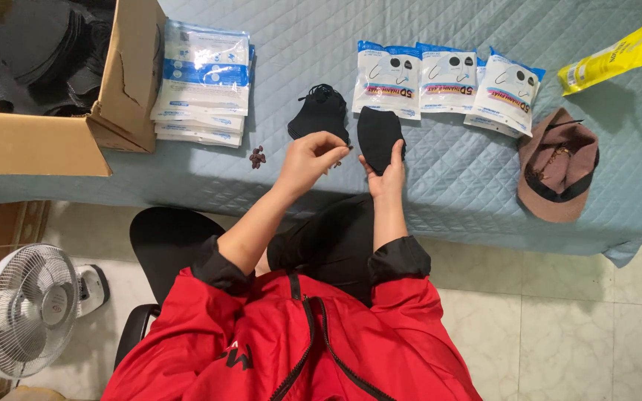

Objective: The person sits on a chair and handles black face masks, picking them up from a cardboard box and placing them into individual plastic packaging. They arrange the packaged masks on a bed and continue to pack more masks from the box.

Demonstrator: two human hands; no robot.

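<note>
Presently the right hand point(386, 177) grips a folded black mask point(379, 137) from below, its long axis pointing away toward the packets point(447, 80). The left hand point(310, 157), just beside, is pinched shut near the front edge of the quilted tabletop point(455, 171); what it holds cannot be told.

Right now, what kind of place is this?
Likely a home room used for packing face masks: a quilted bed serves as the worktable, a fan stands on the tiled floor, and a cardboard box sits by stacked packets.
</note>
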